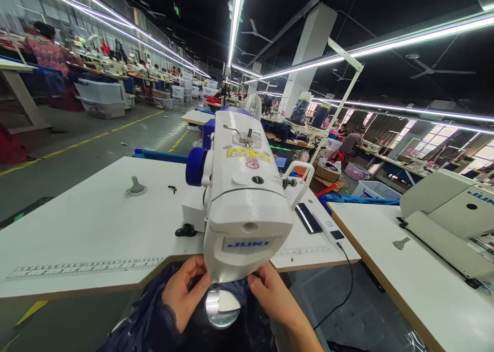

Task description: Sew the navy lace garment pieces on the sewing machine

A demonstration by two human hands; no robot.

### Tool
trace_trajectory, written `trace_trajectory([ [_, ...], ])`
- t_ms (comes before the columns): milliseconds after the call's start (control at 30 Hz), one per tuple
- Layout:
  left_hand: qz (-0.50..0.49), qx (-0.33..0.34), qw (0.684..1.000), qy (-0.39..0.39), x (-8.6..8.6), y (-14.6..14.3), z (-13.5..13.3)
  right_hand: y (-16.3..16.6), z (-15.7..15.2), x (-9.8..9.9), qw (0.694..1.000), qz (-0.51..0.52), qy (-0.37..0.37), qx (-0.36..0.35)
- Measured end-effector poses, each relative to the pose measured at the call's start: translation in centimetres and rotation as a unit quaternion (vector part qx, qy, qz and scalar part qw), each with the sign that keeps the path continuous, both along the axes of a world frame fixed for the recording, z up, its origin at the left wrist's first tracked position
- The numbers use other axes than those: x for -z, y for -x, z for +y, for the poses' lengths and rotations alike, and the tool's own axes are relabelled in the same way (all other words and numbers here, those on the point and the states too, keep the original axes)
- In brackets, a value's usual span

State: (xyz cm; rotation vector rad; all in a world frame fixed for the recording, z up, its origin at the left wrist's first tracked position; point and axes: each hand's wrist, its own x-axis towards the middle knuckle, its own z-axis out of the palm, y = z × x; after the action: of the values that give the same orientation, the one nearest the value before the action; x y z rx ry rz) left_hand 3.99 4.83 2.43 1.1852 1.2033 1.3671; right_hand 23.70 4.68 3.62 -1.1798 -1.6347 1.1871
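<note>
Navy fabric (257, 318), one length, below the head of a white sewing machine (249, 203) at the desk (96, 213) edge. Right hand (270, 293): thumb and forefinger pinched on the fabric. Left hand (186, 290): half curled against it, well apart from the right, fingertips partly hidden, grip indeterminable.

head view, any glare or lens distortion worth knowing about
In the head view, the ceiling light tube glares white against a dark ceiling; in the head view, the round metal plate near the hands catches bright highlights; in the head view, wide-angle distortion seems to stretch things toward the edges, and the navy fabric is too dark to show much detail.
</note>
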Motion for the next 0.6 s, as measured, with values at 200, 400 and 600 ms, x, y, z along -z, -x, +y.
trace_trajectory([
  [200, 0.016, 0.008, 1.0, -0.024, 1.4, 0.5, 0.3, -0.2, 0.1, 1.1, 1.0, 0.005, -0.003, -0.015],
  [400, 0.03, 0.006, 0.999, -0.028, 2.5, 0.8, 0.2, -0.1, 0.1, 1.9, 1.0, 0.012, 0.018, -0.013],
  [600, 0.044, 0.007, 0.999, -0.016, 2.7, 1.2, -0.1, 0.1, -0.1, 1.8, 0.999, 0.028, 0.031, 0.002],
])
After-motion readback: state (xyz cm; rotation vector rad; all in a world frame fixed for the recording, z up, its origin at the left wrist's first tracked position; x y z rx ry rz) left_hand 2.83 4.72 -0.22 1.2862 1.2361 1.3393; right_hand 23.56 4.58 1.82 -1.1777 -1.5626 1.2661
